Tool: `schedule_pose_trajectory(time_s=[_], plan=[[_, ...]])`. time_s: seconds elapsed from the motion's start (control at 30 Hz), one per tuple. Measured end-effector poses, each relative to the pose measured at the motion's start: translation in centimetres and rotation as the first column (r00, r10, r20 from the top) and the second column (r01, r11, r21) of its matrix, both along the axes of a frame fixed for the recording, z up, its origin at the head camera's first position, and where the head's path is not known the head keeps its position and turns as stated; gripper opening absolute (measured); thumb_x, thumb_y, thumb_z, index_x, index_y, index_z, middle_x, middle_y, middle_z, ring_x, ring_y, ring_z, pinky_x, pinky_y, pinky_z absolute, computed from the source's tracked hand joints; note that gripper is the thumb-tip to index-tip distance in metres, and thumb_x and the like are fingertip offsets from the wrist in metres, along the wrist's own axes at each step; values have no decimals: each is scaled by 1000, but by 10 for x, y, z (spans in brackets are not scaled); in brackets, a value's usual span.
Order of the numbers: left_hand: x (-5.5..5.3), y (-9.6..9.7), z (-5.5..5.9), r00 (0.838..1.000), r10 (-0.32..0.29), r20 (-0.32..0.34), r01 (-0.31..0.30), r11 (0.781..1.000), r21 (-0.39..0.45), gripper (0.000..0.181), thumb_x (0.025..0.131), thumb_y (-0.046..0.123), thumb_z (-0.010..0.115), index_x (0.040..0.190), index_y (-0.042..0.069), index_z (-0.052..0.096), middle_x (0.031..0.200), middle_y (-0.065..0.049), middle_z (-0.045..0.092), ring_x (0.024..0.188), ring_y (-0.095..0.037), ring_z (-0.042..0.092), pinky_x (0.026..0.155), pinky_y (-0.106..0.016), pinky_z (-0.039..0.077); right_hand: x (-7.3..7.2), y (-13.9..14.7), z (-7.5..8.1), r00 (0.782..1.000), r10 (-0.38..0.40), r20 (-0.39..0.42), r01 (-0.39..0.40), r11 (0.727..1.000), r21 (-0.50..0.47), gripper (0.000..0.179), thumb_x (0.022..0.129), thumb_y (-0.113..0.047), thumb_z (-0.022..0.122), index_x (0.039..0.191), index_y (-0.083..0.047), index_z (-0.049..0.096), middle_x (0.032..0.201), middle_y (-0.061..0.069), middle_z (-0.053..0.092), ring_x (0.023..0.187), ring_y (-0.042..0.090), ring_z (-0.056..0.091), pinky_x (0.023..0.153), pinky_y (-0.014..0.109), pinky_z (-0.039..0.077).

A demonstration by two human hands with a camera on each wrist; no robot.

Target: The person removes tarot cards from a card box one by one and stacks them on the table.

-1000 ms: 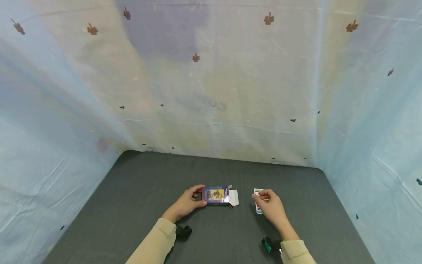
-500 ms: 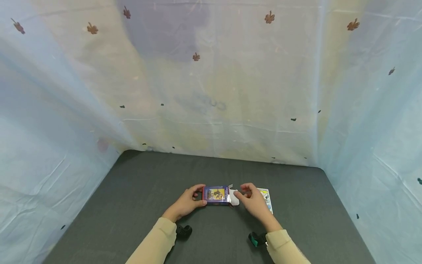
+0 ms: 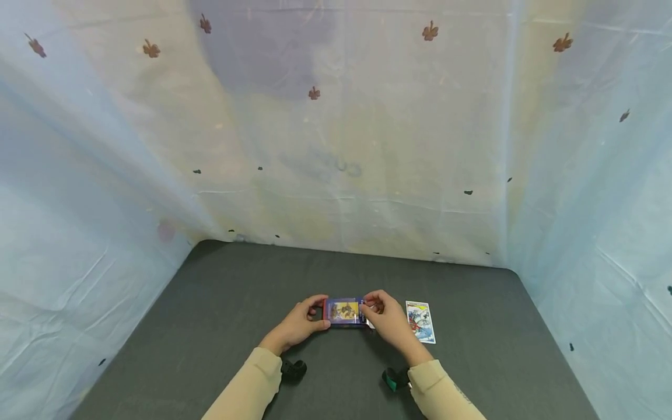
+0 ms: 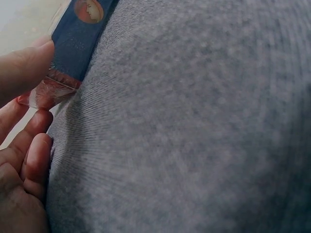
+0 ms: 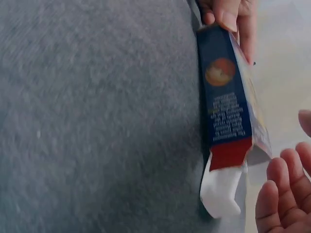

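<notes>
A blue and purple card box [image 3: 343,311] with a yellow picture on top lies on the dark table. My left hand [image 3: 298,322] grips its left end, thumb on the near side and fingers behind. In the left wrist view, the thumb presses the blue side beside some clear wrap [image 4: 51,92]. My right hand [image 3: 389,321] is at the box's right end, overlapping the flap in the head view. The right wrist view shows a white flap [image 5: 221,191] and red inner edge at this end, the right fingers [image 5: 286,187] loosely bent beside them, thumb apart.
One illustrated card [image 3: 421,322] lies face up on the dark table [image 3: 220,326], just right of my right hand. A pale patterned curtain [image 3: 336,146] surrounds the table's back and sides. Black straps circle both wrists.
My right hand has moved left from over the card to the box's open end, uncovering the card, which now lies slightly further right. My left hand has kept its hold on the box.
</notes>
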State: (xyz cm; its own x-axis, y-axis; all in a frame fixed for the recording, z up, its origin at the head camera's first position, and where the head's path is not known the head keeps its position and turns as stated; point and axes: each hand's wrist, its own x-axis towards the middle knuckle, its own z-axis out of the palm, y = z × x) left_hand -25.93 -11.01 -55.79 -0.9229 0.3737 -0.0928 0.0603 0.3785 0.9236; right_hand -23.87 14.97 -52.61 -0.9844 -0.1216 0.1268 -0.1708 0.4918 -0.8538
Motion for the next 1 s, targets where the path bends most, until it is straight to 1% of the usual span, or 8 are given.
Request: schedule_pose_trajectory(time_s=[0.1,0.2,0.3,0.5,0.6,0.8,1.0], plan=[[0,0,-1,1000,0,-5,0,1000,0,65,85,33,75,142,27,45,130,-2,46,109,-22,41,88,-44,37,-1,-2,-2,999,38,6,-38,999,5,21,95,-20,65,111,-7,63,94,1,61,78,17,57,64,30,49],[0,0,-2,1000,0,-7,0,1000,-4,65,85,34,76,142,27,45,130,-1,46,109,-22,42,89,-44,37,-1,-3,-4,999,49,21,-50,999,12,19,96,-19,63,111,-7,62,95,2,61,79,17,57,63,30,49],[0,0,-1,1000,2,-4,-2,1000,-9,65,84,33,76,141,27,46,129,-1,47,110,-21,42,90,-44,37,-2,-3,-6,999,30,24,-30,999,14,18,95,-18,63,110,-7,62,95,2,61,81,17,58,66,31,49],[0,1,-1,1000,-1,-22,1,1000,-21,65,85,31,76,141,24,45,129,-3,47,108,-23,42,89,-43,37,-5,-3,-8,1000,-21,-11,21,999,36,19,94,-16,64,109,-5,62,95,3,60,82,16,57,69,32,48],[1,0,0,1000,-4,-20,4,1000,-17,64,85,29,76,142,23,45,129,-4,47,108,-23,42,88,-44,36,-4,-4,-8,999,-39,-9,39,998,52,16,94,-14,63,108,-7,62,94,1,60,82,15,57,68,32,48],[1,-1,1,1000,-4,-20,4,1000,-9,64,85,27,76,141,22,46,129,-5,46,108,-24,42,87,-45,36,-4,-4,-9,999,-47,5,47,997,65,14,95,-12,60,109,-8,61,94,2,60,82,15,57,69,32,48],[2,-1,1,1000,-1,-30,1,1000,-10,63,86,27,76,141,22,46,129,-4,46,108,-23,42,88,-44,36,-5,-5,-10,998,-49,32,46,997,69,19,93,-9,62,111,-7,57,96,3,59,84,15,56,71,32,47]])
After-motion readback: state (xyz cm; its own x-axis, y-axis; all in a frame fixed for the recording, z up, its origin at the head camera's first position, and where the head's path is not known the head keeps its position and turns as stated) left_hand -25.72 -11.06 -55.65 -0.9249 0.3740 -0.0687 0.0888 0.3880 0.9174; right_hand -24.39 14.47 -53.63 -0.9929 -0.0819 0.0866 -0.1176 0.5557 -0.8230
